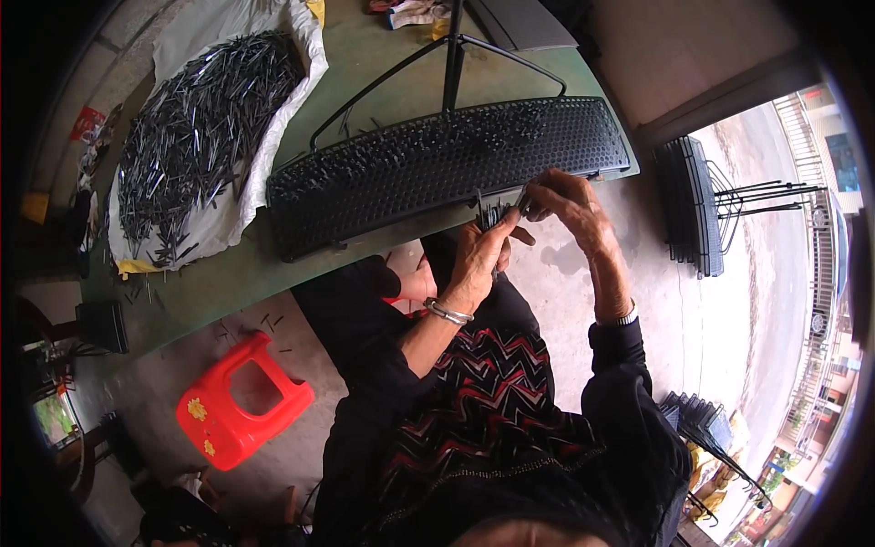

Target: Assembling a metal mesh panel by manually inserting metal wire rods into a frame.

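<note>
My left hand [485, 252] is closed around a bundle of thin dark strips [493, 215], just off the table's near edge. Close against it, my right hand [562, 201] pinches at the bundle's right side with thumb and fingers; what exactly lies between those fingertips is too small to make out. Right behind both hands lies a long black perforated panel [392, 190] on the green table. Many short dark pieces stick up from the holes along its far half, while the near rows show bare holes. A black metal frame [452, 68] rises from the panel's far side.
A white sack [314, 68] spread on the table's left holds a heap of dark strips [205, 137]. On the floor at the lower left lies a red plastic stool [246, 401]. Stacked black panels with rods [697, 205] stand to the right, with more black racks [702, 424] nearer.
</note>
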Demonstrator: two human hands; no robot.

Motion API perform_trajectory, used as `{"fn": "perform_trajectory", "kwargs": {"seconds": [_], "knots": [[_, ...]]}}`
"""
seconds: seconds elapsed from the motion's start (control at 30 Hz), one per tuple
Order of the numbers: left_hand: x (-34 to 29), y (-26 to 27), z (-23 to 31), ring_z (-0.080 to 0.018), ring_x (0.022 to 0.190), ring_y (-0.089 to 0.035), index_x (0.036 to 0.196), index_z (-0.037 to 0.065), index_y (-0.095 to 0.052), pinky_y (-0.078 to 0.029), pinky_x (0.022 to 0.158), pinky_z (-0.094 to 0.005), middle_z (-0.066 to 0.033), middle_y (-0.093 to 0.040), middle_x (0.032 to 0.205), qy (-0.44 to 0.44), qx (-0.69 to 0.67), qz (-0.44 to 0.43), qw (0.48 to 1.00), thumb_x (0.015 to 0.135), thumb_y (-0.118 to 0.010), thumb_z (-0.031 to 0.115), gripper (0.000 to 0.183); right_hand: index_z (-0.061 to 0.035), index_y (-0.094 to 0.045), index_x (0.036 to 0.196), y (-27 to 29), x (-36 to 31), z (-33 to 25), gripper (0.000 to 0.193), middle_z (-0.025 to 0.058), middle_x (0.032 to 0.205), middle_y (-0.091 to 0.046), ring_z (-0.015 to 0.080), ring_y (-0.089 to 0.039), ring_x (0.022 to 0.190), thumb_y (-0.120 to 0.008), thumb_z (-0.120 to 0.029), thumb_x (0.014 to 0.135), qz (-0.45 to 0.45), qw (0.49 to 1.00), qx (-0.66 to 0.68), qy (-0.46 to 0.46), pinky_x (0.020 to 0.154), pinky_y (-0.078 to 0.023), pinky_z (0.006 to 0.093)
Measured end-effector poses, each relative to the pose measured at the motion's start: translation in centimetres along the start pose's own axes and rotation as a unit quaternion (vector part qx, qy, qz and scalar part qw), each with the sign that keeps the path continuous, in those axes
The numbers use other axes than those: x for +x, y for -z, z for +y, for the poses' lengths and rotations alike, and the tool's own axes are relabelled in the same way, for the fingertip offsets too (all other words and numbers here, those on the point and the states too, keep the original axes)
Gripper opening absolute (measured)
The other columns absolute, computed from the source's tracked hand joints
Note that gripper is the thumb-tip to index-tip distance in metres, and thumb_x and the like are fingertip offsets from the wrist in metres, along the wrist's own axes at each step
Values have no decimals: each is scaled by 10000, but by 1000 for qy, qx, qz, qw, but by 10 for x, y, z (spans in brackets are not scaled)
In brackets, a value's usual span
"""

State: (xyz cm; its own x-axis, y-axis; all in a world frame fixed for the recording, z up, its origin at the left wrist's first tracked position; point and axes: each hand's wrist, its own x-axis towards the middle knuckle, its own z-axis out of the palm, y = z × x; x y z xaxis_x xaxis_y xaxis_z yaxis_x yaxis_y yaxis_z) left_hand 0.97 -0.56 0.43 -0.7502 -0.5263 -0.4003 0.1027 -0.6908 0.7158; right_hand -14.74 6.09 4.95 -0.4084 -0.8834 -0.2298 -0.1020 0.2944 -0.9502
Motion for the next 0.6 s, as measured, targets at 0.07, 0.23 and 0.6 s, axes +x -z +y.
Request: {"fn": "perform_trajectory", "kwargs": {"seconds": [0.07, 0.23, 0.6], "knots": [[3, 1, -2, -14, 356, -323, 948, 91, -622, -232, 338, -184, -89, -675, 697, -16, -6, 3, 1000, 885, -641, 250, 172, 39, -603, 902, -2, 1, -1, 219, 105, 820, -648, 167, -656, 738, -590, -180, 891, 8, 1000, -6, -6, 673, -526, 275], [4, 1, -1, -7, 359, -321, 930, 88, -642, -228, 341, -179, -85, -687, 713, -11, -1, 4, 1000, 892, -631, 242, 159, 28, -601, 903, -4, 3, 1, 221, 101, 830, -650, 160, -652, 738, -596, -193, 890, 15, 1000, 17, -12, 684, -520, 269], [3, 1, -1, -3, 355, -309, 926, 87, -651, -216, 342, -175, -82, -690, 718, -23, 2, 17, 1000, 901, -625, 237, 153, 23, -597, 921, -8, 5, 1, 203, 83, 797, -650, 141, -634, 729, -611, -177, 888, 29, 999, 37, 13, 693, -503, 264]]}}
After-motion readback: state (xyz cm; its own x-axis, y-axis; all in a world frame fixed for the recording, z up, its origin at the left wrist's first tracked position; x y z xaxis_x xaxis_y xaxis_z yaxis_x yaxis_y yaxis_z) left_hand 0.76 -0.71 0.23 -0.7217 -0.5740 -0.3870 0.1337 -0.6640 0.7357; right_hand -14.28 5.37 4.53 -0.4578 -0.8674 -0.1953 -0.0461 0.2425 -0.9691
